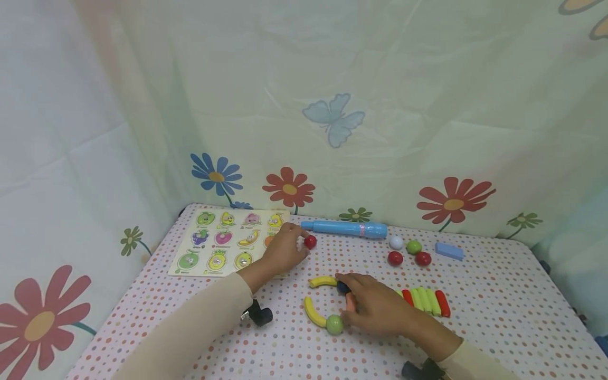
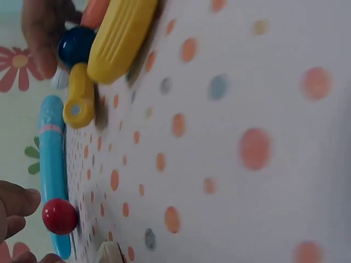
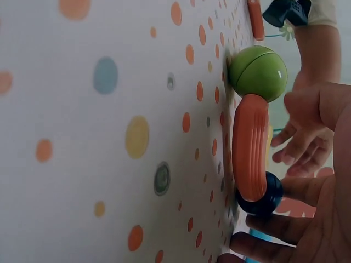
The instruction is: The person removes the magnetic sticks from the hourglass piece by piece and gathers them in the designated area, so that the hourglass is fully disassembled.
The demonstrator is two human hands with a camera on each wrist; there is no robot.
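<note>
My left hand (image 1: 287, 245) is over the right edge of a fruit picture board, its fingertips right at a glossy red ball (image 1: 310, 241). In the left wrist view a small gap shows between the fingers (image 2: 19, 200) and the red ball (image 2: 60, 216). My right hand (image 1: 375, 303) spreads over a joined ball-and-rod shape, fingers touching the dark blue ball (image 3: 262, 194) and thumb near the green ball (image 3: 258, 74). An orange rod (image 3: 250, 148) links these two balls. One yellow rod (image 1: 323, 282) extends from the blue ball, another (image 1: 313, 312) from the green one.
The fruit board (image 1: 178, 272) lies at the back left. Behind the hands is a long blue tube (image 1: 349, 228). Towards the right sit a white ball (image 1: 396, 242), green ball (image 1: 414, 247), two red balls (image 1: 395, 258), a blue block (image 1: 448, 250) and a row of red and lime rods (image 1: 427, 301).
</note>
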